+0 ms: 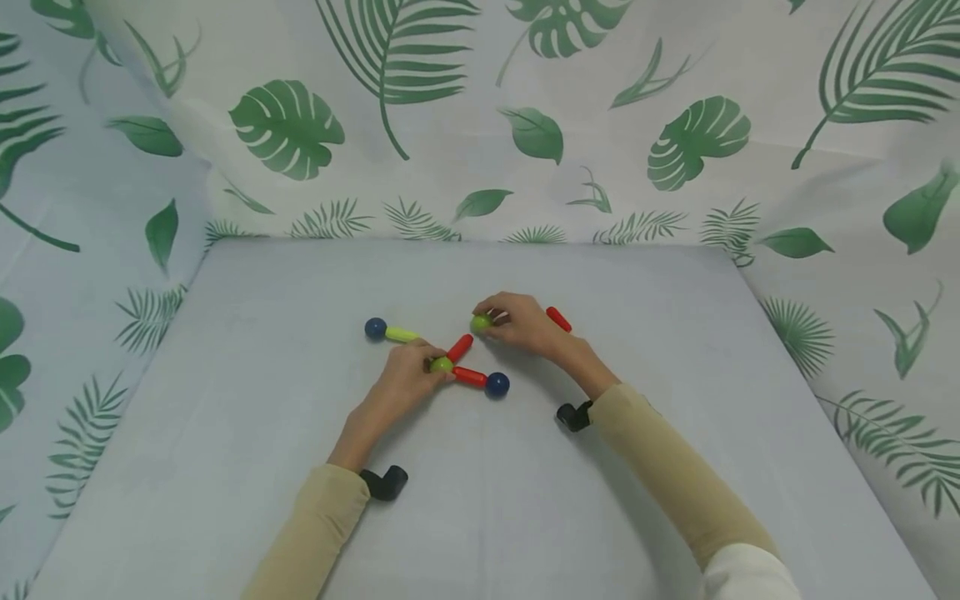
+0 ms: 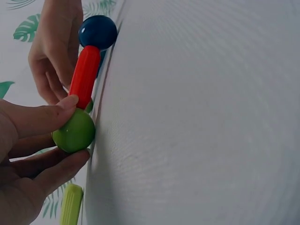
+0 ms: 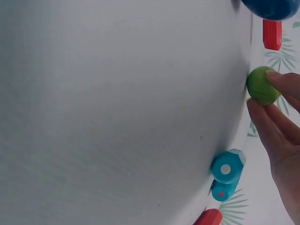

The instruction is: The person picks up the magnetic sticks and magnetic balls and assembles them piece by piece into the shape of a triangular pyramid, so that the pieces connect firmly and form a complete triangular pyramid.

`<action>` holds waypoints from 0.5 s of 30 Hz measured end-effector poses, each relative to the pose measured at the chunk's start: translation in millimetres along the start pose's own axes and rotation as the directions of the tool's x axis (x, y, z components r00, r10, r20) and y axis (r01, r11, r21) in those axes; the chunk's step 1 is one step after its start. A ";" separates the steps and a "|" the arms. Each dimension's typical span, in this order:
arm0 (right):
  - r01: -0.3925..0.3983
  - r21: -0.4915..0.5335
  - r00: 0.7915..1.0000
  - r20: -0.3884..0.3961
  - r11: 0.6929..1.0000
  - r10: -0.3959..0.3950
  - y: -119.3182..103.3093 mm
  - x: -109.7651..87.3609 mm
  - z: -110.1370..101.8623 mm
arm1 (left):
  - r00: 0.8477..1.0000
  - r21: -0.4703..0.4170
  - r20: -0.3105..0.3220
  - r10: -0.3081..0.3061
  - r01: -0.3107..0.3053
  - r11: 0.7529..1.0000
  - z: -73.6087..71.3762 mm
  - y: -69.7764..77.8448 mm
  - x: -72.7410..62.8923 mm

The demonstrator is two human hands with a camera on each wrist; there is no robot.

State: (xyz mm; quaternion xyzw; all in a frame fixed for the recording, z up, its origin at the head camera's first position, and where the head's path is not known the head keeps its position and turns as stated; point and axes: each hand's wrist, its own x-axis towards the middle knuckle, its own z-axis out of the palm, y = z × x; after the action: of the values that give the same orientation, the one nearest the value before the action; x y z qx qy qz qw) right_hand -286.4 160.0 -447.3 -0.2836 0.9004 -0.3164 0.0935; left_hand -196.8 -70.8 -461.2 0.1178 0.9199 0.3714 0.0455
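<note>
The left hand pinches a green ball with 2 red sticks touching it. The right hand pinches another green ball.

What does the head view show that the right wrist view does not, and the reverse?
Only the head view shows the left grip, the green ball it holds, and the yellow-green rod. Only the right wrist view shows teal pieces.

Both show the right grip pinching another green ball, plus red rods and a blue ball.
</note>
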 end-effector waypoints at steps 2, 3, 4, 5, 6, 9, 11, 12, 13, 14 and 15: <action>0.002 0.009 1.000 0.007 1.000 -0.002 -1.0 -1.4 0.3 | 1.000 -0.002 0.000 -0.001 0.001 1.000 0.1 0.4 0.3; 0.002 0.012 1.000 0.010 1.000 -0.002 -1.7 -2.1 0.4 | 1.000 -0.004 0.001 -0.001 0.001 1.000 0.3 0.6 0.6; 0.005 0.014 1.000 0.014 1.000 -0.005 -2.3 -2.8 0.6 | 1.000 -0.007 0.002 0.000 0.000 1.000 0.4 0.9 0.8; 0.010 0.015 1.000 0.017 1.000 -0.010 -2.8 -3.5 0.6 | 1.000 -0.007 0.001 0.000 0.000 1.000 0.4 1.1 0.9; 0.013 0.018 1.000 0.021 1.000 -0.014 -3.2 -4.1 0.6 | 1.000 -0.008 0.001 -0.002 0.002 1.000 0.4 1.3 0.9; 0.025 0.021 0.999 0.025 0.999 -0.025 -4.3 -5.8 0.5 | 1.000 -0.004 -0.003 -0.006 0.006 1.000 0.5 1.9 0.8; 0.024 0.013 1.000 0.019 1.000 -0.024 -4.6 -7.2 -0.3 | 1.000 0.002 -0.005 -0.010 0.010 1.000 0.3 2.4 0.1; 0.018 0.011 1.000 0.014 1.000 -0.018 -4.9 -8.1 -1.0 | 1.000 0.004 -0.007 -0.011 0.011 1.000 0.2 2.7 -0.2; 0.014 0.003 1.000 0.008 1.000 -0.014 -5.2 -9.1 -1.9 | 1.000 0.005 -0.009 -0.011 0.011 1.000 0.0 3.2 -0.5; 0.011 -0.008 1.000 0.001 1.000 -0.011 -5.2 -10.3 -3.0 | 1.000 0.006 -0.011 -0.012 0.012 1.000 -0.1 3.6 -0.7; 0.008 -0.019 1.000 -0.006 1.000 -0.008 -5.3 -11.7 -4.3 | 1.000 0.005 -0.012 -0.013 0.013 1.000 -0.1 4.1 -0.9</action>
State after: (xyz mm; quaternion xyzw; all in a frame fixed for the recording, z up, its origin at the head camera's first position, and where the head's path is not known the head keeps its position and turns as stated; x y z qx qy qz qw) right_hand -275.9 165.5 -440.8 -0.2869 0.9026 -0.3091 0.0867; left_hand -195.1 -68.3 -458.3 0.1096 0.9219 0.3693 0.0421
